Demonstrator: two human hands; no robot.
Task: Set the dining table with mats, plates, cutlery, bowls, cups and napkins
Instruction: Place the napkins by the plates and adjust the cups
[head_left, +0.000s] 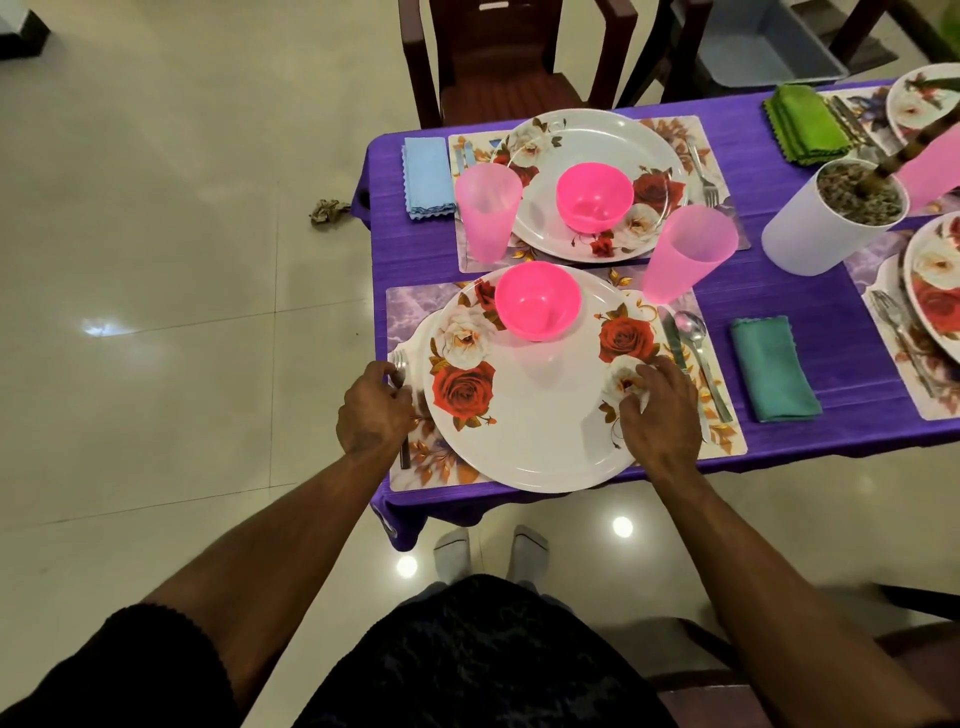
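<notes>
- The left hand (375, 402) is curled on the fork (401, 374) lying on the mat (410, 312) just left of the near plate (540, 395); its grip seems to pinch the fork near the tines, though the fingers hide the contact.
- The fork's long axis runs toward and away from the person, handle nearest, parallel to the plate's left rim.
- The right hand (660, 410) rests on the plate's right rim, fingers spread and loosely bent, clutching nothing.
- A pink bowl (537, 300) sits on the plate's far part.
- Knife and spoon (691, 325) lie right of the plate, a teal napkin (774, 369) beyond them on the tabletop (810, 291).
- A pink cup (685, 254) stands at the mat's far right corner.
- Judged: the fork likely needs only straightening; the plate rim beside it leaves little room.
- Farther off, a second setting looks complete.
</notes>
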